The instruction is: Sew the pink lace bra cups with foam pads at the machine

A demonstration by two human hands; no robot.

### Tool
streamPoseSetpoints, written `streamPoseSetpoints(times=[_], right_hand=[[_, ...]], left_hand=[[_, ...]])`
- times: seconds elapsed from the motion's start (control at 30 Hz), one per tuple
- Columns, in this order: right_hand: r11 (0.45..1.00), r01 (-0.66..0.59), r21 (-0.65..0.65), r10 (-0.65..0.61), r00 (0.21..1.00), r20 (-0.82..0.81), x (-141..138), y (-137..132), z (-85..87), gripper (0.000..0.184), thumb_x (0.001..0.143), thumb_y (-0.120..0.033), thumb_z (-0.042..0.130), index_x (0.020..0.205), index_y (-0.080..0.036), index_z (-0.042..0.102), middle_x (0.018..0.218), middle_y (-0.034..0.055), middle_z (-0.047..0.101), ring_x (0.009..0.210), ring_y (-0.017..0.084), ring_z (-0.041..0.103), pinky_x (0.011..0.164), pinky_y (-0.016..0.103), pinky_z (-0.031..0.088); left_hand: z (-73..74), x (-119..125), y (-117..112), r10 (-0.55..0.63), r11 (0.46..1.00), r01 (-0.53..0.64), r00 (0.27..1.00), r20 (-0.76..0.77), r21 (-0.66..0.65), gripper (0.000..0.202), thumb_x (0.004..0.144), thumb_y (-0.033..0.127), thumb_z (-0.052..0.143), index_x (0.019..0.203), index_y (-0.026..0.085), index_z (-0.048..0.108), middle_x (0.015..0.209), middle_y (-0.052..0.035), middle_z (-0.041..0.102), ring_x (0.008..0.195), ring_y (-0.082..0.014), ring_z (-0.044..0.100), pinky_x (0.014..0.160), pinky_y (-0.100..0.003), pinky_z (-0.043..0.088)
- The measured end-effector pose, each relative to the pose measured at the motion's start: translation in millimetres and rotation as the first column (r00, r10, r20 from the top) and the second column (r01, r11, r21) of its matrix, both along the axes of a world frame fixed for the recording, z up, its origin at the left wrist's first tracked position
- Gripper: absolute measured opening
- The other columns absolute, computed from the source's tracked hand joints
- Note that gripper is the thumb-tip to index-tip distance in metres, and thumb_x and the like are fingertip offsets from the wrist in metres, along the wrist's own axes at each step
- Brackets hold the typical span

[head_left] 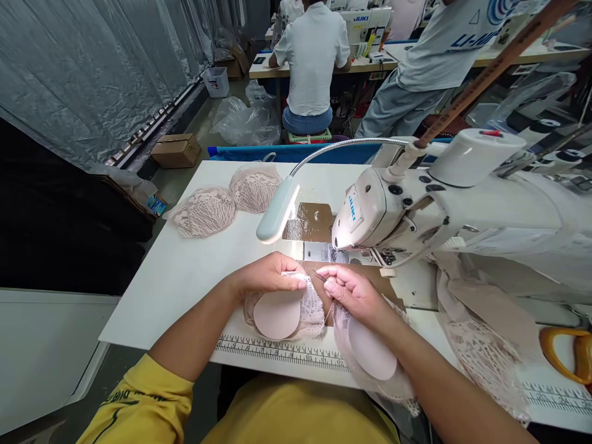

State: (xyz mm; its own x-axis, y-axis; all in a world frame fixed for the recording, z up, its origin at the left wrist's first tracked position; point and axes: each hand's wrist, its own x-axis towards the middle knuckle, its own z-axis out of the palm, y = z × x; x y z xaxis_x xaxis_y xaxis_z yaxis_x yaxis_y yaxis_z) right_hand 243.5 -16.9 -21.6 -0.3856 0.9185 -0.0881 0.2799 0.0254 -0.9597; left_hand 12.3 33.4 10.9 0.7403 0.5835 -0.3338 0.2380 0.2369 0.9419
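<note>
My left hand (pixel 275 274) pinches the upper edge of a pale pink lace bra cup (pixel 277 316), its smooth pad side facing up. In my right hand (pixel 354 293) is a thin, pointed metal tool (pixel 319 275), tweezers or snips; I cannot tell which. Its tip is close to the cup's lace edge. A second lace cup (pixel 374 348) lies partly beneath my right wrist, over the table's front edge. A thread runs between the two cups. Beyond my hands stands a white sewing machine (pixel 370 206), its needle area just past my fingers.
Two finished-looking lace cups (pixel 208 213) lie at the table's back left. A lamp (pixel 279 209) on a bent neck hangs over the table (pixel 185 283). More lace fabric (pixel 481 345) and orange-handled scissors (pixel 564 354) are at right. A ruler strip (pixel 282 353) runs along the front. Two people work beyond.
</note>
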Motion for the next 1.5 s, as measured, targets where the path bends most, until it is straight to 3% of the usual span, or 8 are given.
streamPoseSetpoints(times=[0.2, 0.6, 0.77, 1.17, 1.33, 1.5], right_hand=[[0.996, -0.004, -0.091, -0.004, 0.996, -0.089, -6.1, -2.2, 4.0, 0.03, 0.086, -0.043, 0.056, 0.104, -0.02, 0.059, 0.089, 0.0045, 0.065, 0.077, 0.017, 0.062, 0.073, 0.033, 0.051], [0.999, 0.031, -0.015, -0.031, 0.999, 0.026, -10.3, -4.0, 9.9, 0.024, 0.086, -0.04, 0.057, 0.101, -0.021, 0.061, 0.077, 0.0001, 0.061, 0.072, 0.015, 0.057, 0.068, 0.03, 0.048], [0.999, 0.032, 0.027, -0.032, 0.999, 0.016, -12.9, -5.7, 11.5, 0.021, 0.087, -0.039, 0.057, 0.098, -0.022, 0.063, 0.088, 0.0027, 0.067, 0.082, 0.018, 0.062, 0.074, 0.032, 0.049], [0.999, 0.034, 0.012, -0.034, 0.999, -0.019, -11.8, -4.0, 4.6, 0.022, 0.087, -0.038, 0.059, 0.098, -0.021, 0.064, 0.093, 0.0045, 0.069, 0.085, 0.019, 0.064, 0.076, 0.033, 0.051], [0.999, 0.035, 0.009, -0.035, 0.999, -0.009, -11.0, -3.4, 3.0, 0.02, 0.087, -0.038, 0.057, 0.091, -0.021, 0.066, 0.088, 0.0037, 0.067, 0.081, 0.017, 0.063, 0.073, 0.031, 0.05], [0.983, 0.062, -0.173, -0.096, 0.976, -0.194, -12.8, -0.4, 0.0, 0.03, 0.08, -0.038, 0.065, 0.104, -0.02, 0.058, 0.084, 0.0018, 0.065, 0.074, 0.016, 0.063, 0.067, 0.029, 0.051]], left_hand=[[0.8, 7.8, -4.6, 0.146, 0.989, -0.147, 0.984, -0.103, 0.002, 0.026, 0.076, 0.036, 0.069, 0.086, 0.012, 0.071, 0.081, -0.0052, 0.067, 0.075, -0.0163, 0.057, 0.07, -0.027, 0.044], [-6.0, 16.7, -6.4, 0.191, 0.981, -0.188, 0.978, -0.085, 0.043, 0.021, 0.072, 0.032, 0.071, 0.07, 0.011, 0.068, 0.063, 0.001, 0.055, 0.063, -0.0105, 0.047, 0.059, -0.022, 0.034], [-7.6, 18.1, -6.8, 0.147, 0.989, -0.147, 0.988, -0.039, -0.007, 0.024, 0.069, 0.033, 0.074, 0.074, 0.01, 0.07, 0.067, -0.0004, 0.057, 0.065, -0.0111, 0.047, 0.062, -0.023, 0.036], [-7.1, 17.2, -6.0, 0.089, 0.996, -0.089, 0.996, -0.01, 0.02, 0.032, 0.071, 0.038, 0.074, 0.061, 0.01, 0.061, 0.059, 0.0047, 0.039, 0.058, -0.0072, 0.031, 0.054, -0.022, 0.023], [-11.5, 17.1, -4.9, 0.048, 0.999, -0.048, 0.999, -0.009, 0.014, 0.031, 0.07, 0.039, 0.075, 0.068, 0.009, 0.067, 0.058, 0.0037, 0.043, 0.058, -0.0079, 0.036, 0.054, -0.022, 0.027], [-15.5, 18.2, -4.9, 0.032, 0.999, -0.033, 0.999, 0.018, 0.03, 0.027, 0.073, 0.036, 0.073, 0.079, 0.01, 0.07, 0.069, -0.0005, 0.057, 0.067, -0.0113, 0.048, 0.065, -0.024, 0.039]])
